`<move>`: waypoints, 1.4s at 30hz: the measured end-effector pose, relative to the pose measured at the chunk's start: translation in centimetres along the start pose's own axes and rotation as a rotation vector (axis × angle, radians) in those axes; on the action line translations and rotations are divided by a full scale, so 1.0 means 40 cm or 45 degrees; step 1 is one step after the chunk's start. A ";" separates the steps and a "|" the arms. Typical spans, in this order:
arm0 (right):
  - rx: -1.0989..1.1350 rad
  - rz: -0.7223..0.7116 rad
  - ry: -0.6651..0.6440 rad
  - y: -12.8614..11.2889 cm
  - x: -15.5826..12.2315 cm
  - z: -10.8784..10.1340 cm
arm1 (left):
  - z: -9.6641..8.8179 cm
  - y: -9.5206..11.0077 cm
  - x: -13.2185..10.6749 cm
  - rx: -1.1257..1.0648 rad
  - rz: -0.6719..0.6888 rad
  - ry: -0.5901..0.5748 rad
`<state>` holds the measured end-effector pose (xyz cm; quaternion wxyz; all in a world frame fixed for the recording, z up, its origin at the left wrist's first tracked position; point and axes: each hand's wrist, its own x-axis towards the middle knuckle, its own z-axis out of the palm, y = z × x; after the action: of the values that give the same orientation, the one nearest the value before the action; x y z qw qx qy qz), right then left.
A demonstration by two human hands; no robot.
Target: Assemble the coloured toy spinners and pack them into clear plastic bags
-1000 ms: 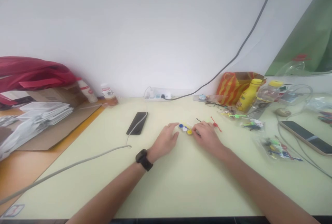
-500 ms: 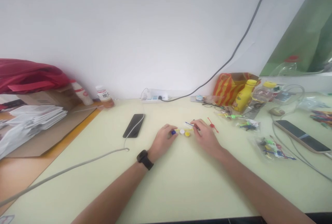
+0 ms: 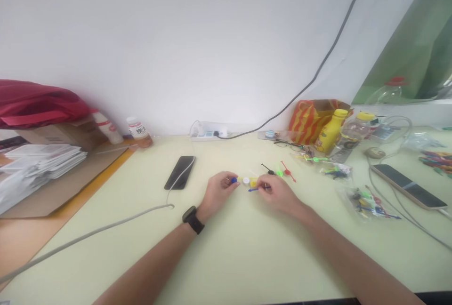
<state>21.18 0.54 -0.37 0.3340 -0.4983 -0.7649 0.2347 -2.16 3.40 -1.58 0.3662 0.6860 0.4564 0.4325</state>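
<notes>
My left hand (image 3: pixel 219 191), with a black watch on its wrist, has thumb and finger closed around a small blue round piece (image 3: pixel 234 180). Beside it in a row lie a white round piece (image 3: pixel 246 180) and a yellow round piece (image 3: pixel 253 183), just left of my right fingertips. My right hand (image 3: pixel 277 192) pinches a blue plastic arrow (image 3: pixel 253 190), whose tip points left; its other end is hidden by the fingers. Behind that hand lie a black arrow (image 3: pixel 270 172), a green piece (image 3: pixel 279 173) and a red arrow (image 3: pixel 287 172).
Left of my hands lies a black phone (image 3: pixel 179 172) with a cable over it. To the right are plastic bags of coloured pieces (image 3: pixel 370 204), another phone (image 3: pixel 409 185), a yellow bottle (image 3: pixel 331 132) and a striped bag (image 3: pixel 303 119). A power strip (image 3: pixel 210 134) sits by the wall.
My right hand has come down towards me with the blue arrow, now beside the yellow round piece. The black arrow and green piece behind it have come into view. My left hand stays nearly still.
</notes>
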 end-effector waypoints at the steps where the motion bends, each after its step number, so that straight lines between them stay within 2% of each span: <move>1: -0.013 -0.001 -0.023 0.001 -0.001 0.001 | 0.000 0.001 0.000 -0.019 0.010 -0.001; 8: -0.034 -0.080 -0.076 0.010 0.006 0.009 | -0.003 0.011 -0.003 -0.036 0.030 -0.055; 11: 0.031 -0.087 -0.040 0.008 0.009 0.004 | -0.004 0.009 -0.002 -0.035 0.020 -0.052; 18: 0.013 -0.188 -0.109 -0.003 0.002 0.021 | -0.007 0.008 -0.002 -0.003 0.033 -0.016; 27: 0.070 -0.058 0.144 0.011 0.016 0.043 | -0.005 0.012 -0.003 0.001 0.049 -0.045; 35: 0.341 -0.080 0.303 -0.009 0.015 0.035 | -0.012 0.028 -0.011 -0.251 -0.059 -0.217; 38: 0.479 -0.075 0.264 -0.026 0.012 0.039 | -0.013 0.044 -0.015 -0.332 -0.064 -0.284; 42: 0.557 -0.064 0.117 -0.047 0.005 0.048 | -0.009 0.060 -0.019 -0.350 -0.022 -0.351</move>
<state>18.57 -0.06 -0.30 0.4742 -0.4051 -0.6920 0.3636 -1.89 1.96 0.51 0.5193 0.6782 0.3443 0.3896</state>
